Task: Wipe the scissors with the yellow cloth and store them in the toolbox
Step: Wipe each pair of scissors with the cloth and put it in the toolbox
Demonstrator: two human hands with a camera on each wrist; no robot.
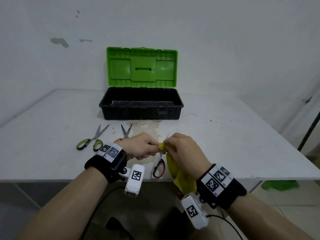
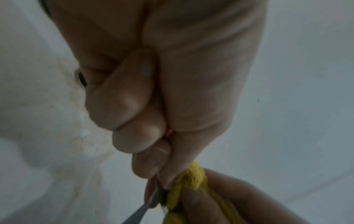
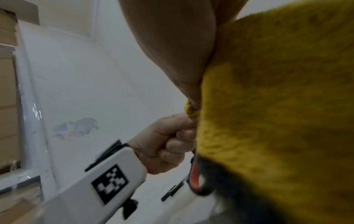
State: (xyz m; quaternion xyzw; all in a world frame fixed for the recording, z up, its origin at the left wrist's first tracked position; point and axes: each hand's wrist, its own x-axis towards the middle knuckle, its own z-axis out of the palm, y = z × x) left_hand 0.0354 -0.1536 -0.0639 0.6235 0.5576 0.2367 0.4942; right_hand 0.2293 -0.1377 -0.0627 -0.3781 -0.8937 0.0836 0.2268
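Note:
My left hand (image 1: 153, 149) pinches red-and-black-handled scissors (image 1: 159, 168) near their middle, above the table's front edge. Their handles hang down and the blade tip (image 1: 168, 132) points up and away. My right hand (image 1: 170, 144) grips the yellow cloth (image 1: 178, 172) bunched around the blade, right against my left fingertips. In the left wrist view my curled fingers (image 2: 145, 163) pinch the metal blade (image 2: 151, 203) beside the cloth (image 2: 193, 177). The right wrist view is mostly filled by the cloth (image 3: 277, 106), with a red handle loop (image 3: 194, 177) below it. The toolbox (image 1: 141, 115) stands open at the back, black tray and green lid (image 1: 142, 66) up.
Green-handled scissors (image 1: 91, 141) lie on the white table (image 1: 242, 144) at the left. Another pair with an orange handle (image 1: 126, 133) lies partly behind my left hand. A stained patch sits in front of the toolbox. Something green (image 1: 280, 185) lies on the floor at the right.

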